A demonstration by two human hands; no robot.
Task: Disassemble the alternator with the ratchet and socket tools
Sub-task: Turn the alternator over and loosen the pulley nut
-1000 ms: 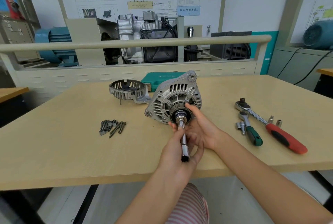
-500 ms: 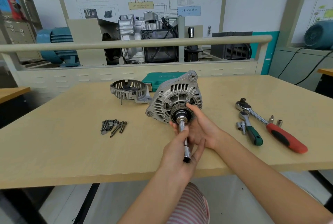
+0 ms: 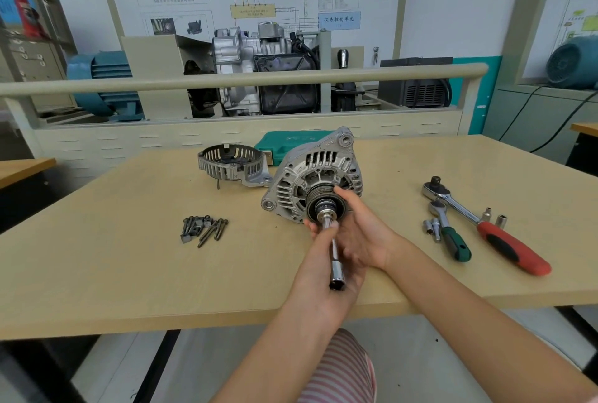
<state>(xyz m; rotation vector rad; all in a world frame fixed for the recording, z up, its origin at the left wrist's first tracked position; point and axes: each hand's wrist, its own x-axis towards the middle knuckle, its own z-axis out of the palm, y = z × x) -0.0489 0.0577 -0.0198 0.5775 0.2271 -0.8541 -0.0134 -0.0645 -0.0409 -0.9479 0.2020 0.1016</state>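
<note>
The silver alternator (image 3: 310,176) stands tilted on the table, its black pulley (image 3: 325,205) facing me. A chrome socket extension (image 3: 336,260) sticks out of the pulley centre toward me. My left hand (image 3: 323,270) grips the extension along its shaft, thumb near the socket end at the pulley. My right hand (image 3: 362,234) holds the pulley from the right side, fingers curled round its rim.
A removed rear cover (image 3: 231,164) lies behind left of the alternator, with a green tool case (image 3: 275,146) behind it. Several bolts (image 3: 204,227) lie at the left. At the right lie a red-handled ratchet (image 3: 485,227), a green-handled ratchet (image 3: 449,236) and loose sockets (image 3: 495,216).
My left hand has shifted slightly on the extension, its grip turning a little. The alternator and right hand stay in place.
</note>
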